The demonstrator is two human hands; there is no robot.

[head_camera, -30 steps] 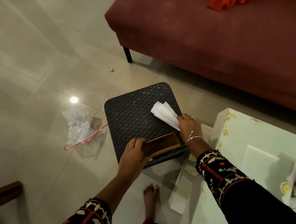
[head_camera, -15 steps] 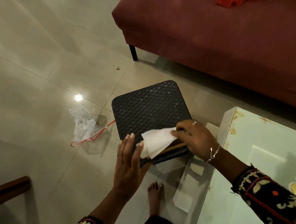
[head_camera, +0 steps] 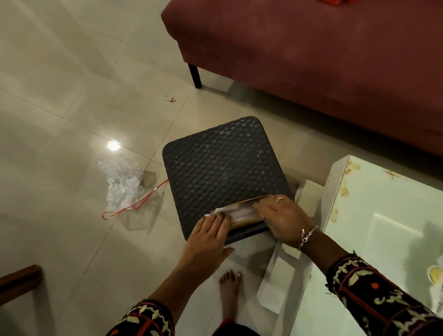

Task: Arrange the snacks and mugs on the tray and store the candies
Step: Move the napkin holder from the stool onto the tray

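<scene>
While both hands press down at the near edge of the black woven stool, a small wooden box sits there with white paper laid in it, probably a lining for the candies. Left hand lies flat with fingers stretched over the paper's end, gripping nothing. Right hand has its fingers bent onto the paper and the box's rim, pushing rather than clasping. No mugs or tray can be made out. Beyond the box, most of the stool top is bare, giving room to work. Left of the stool lies crumpled plastic wrap; right stands a pale table; behind, a red sofa.
</scene>
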